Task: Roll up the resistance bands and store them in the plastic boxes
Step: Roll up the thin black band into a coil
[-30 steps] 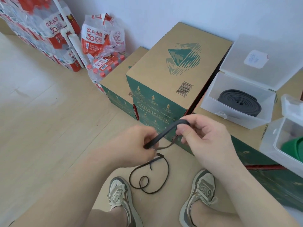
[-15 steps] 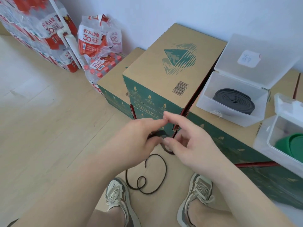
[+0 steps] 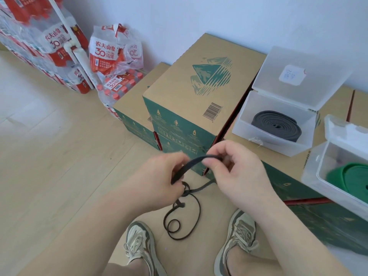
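Observation:
A thin black resistance band point(image 3: 196, 161) stretches between both hands at waist height. My left hand point(image 3: 161, 178) pinches a small rolled coil of it. My right hand point(image 3: 237, 170) grips the flat strip a little further right. The band's loose remainder hangs down and loops on the floor point(image 3: 183, 226) between my shoes. An open clear plastic box point(image 3: 264, 140) on the cardboard cartons holds a rolled dark grey band point(image 3: 276, 125). A second open clear box point(image 3: 312, 176) at the right edge holds a rolled green band point(image 3: 350, 180).
Stacked green-and-tan cardboard cartons point(image 3: 191, 84) stand just ahead and to the right. Shrink-wrapped packs of water bottles point(image 3: 113, 62) lean against the white wall at the back left. Pale wooden floor point(image 3: 49, 156) stretches to the left. My two shoes point(image 3: 139, 244) stand below the hands.
My right hand pulled away to the right and drew a flat stretch of band taut from the coil in my left hand. The loop on the floor has shifted slightly.

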A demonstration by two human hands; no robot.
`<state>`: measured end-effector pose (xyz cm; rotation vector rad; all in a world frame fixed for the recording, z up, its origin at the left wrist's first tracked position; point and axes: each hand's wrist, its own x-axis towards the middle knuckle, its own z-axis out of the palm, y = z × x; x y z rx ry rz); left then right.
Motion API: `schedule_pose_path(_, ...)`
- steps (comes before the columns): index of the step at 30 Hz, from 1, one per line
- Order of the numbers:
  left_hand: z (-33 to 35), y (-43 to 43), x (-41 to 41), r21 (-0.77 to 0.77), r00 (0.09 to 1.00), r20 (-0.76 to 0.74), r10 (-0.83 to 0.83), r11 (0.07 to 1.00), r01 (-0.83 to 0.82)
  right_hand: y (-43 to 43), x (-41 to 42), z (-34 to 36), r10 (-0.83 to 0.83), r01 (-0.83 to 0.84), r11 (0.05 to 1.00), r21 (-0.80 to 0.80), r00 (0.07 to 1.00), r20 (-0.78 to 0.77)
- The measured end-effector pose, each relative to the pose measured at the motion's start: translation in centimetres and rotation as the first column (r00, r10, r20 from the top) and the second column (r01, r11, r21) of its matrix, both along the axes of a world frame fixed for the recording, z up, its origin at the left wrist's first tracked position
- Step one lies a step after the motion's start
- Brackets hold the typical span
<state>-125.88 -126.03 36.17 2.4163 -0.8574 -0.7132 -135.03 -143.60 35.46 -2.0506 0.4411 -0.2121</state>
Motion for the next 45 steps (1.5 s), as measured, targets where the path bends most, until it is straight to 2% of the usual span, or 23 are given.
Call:
schedule_pose_path(3,-0.7,0.7,0.1,0.252,0.995,-0.094,-0.038,0.966,0.061,-1.0,0.1,0.6,-0.212,0.194,0.962,0.194,0.974,0.079)
schedule_pose_path(6,-1.1,1.6,1.0,0.342,0.993,-0.118,0.022,0.939,0.020,-2.5,0.1,0.3,-0.324,0.321,0.916,0.242,0.946,-0.025)
schedule_pose_path(8,-0.8,2.1,1.7,0.254,0.990,-0.075,0.117,0.963,-0.095,-3.2,-0.1,0.0,-0.243,0.279,0.948,0.157,0.946,-0.214)
schedule_pose_path(11,0.0,2.6,2.4,-0.039,0.946,-0.116,0.303,0.950,-0.309,-3.4,-0.6,-0.2,-0.033,0.053,0.998,0.027,0.868,-0.496)
schedule_pose_path(13,0.5,2.7,2.4,-0.179,0.930,-0.194,0.313,0.921,-0.347,-2.9,-0.6,-0.1,0.086,-0.079,0.996,0.037,0.829,-0.552)
schedule_pose_path(15,0.7,2.1,1.9,-0.248,0.948,-0.197,0.249,0.923,-0.294,-2.2,-0.5,-0.3,0.164,-0.149,0.986,0.069,0.870,-0.465)
schedule_pose_path(17,0.8,1.3,1.2,-0.287,0.971,-0.148,0.190,0.931,-0.226,-1.3,-0.3,-0.2,0.216,-0.178,0.973,0.147,0.928,-0.304)
schedule_pose_path(20,0.8,0.0,0.1,-0.348,0.996,-0.063,0.069,0.933,-0.086,-0.2,0.0,-0.2,0.289,-0.256,0.948,0.189,0.942,-0.171)
schedule_pose_path(22,0.8,-0.2,-0.2,-0.358,1.000,-0.018,0.020,0.933,-0.025,-0.1,0.1,-0.4,0.280,-0.254,0.952,0.171,0.948,-0.150)
schedule_pose_path(25,0.5,0.0,0.2,-0.354,1.000,-0.004,0.030,0.935,-0.030,-0.4,0.1,-0.1,0.185,-0.178,0.978,0.106,0.981,-0.065)
schedule_pose_path(26,0.5,-0.1,0.3,-0.315,1.000,-0.001,0.030,0.949,-0.029,-0.5,0.1,0.1,0.147,-0.144,0.982,0.121,0.989,-0.020)
schedule_pose_path(28,0.0,-0.1,0.3,-0.141,1.000,-0.020,0.001,0.990,-0.004,-0.5,0.1,0.5,0.048,-0.069,0.960,0.273,0.996,0.081)
schedule_pose_path(31,-0.8,0.0,0.1,0.132,0.997,-0.080,-0.018,0.991,0.028,-0.8,0.4,1.2,-0.143,0.034,0.840,0.542,0.977,0.160)
schedule_pose_path(33,-1.2,0.4,0.4,0.188,0.997,-0.070,0.014,0.982,-0.001,-1.5,0.6,1.4,-0.269,0.133,0.780,0.611,0.953,0.137)
schedule_pose_path(34,-1.2,0.6,0.6,0.172,0.998,-0.040,0.042,0.985,-0.034,-2.0,0.5,1.3,-0.304,0.207,0.805,0.557,0.949,0.087)
schedule_pose_path(36,-1.0,1.2,1.4,0.068,0.992,0.020,0.127,0.989,-0.129,-3.0,0.0,0.7,-0.287,0.303,0.915,0.267,0.953,-0.099)
schedule_pose_path(38,-0.7,1.6,1.9,-0.105,0.976,0.041,0.215,0.972,-0.209,-3.3,-0.5,0.0,-0.166,0.192,0.979,0.061,0.940,-0.297)
schedule_pose_path(40,-0.4,1.5,1.6,-0.258,0.971,0.053,0.235,0.942,-0.214,-2.9,-0.8,-0.5,-0.027,0.039,0.999,0.021,0.914,-0.405)
schedule_pose_path(42,0.0,0.8,0.7,-0.354,0.985,0.054,0.163,0.926,-0.134,-2.2,-0.7,-0.4,0.062,-0.039,0.997,0.069,0.926,-0.373)
schedule_pose_path(45,0.4,-0.5,-0.9,-0.425,0.998,0.070,0.007,0.905,0.023,-0.7,-0.3,0.6,0.234,-0.206,0.966,0.156,0.953,-0.192)
